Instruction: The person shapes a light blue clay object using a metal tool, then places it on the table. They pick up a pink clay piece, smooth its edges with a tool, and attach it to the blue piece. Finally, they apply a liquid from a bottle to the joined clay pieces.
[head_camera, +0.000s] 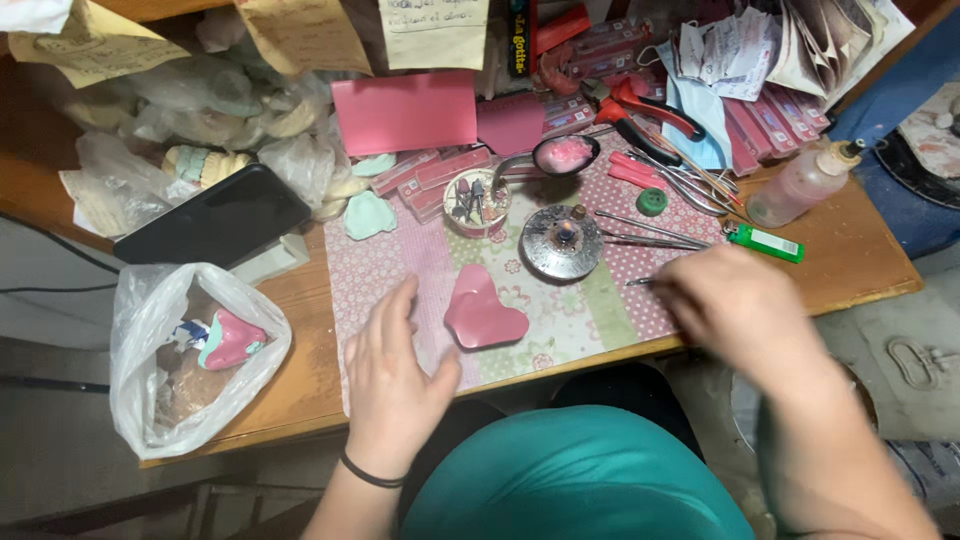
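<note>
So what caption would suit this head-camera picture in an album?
Left hand open beside a pink wax piece, right hand holding a thin metal tool near a small burner.

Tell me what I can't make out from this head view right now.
- Right hand: motion-blurred; its grip on the thin metal tool is unclear.
- Clear plastic bag: film veils the contents beyond a pink-and-teal cast.
- Paper notes: cut by the top edge.

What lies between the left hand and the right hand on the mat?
The pink wax piece lies between the left hand and right hand, in the head view.
</note>
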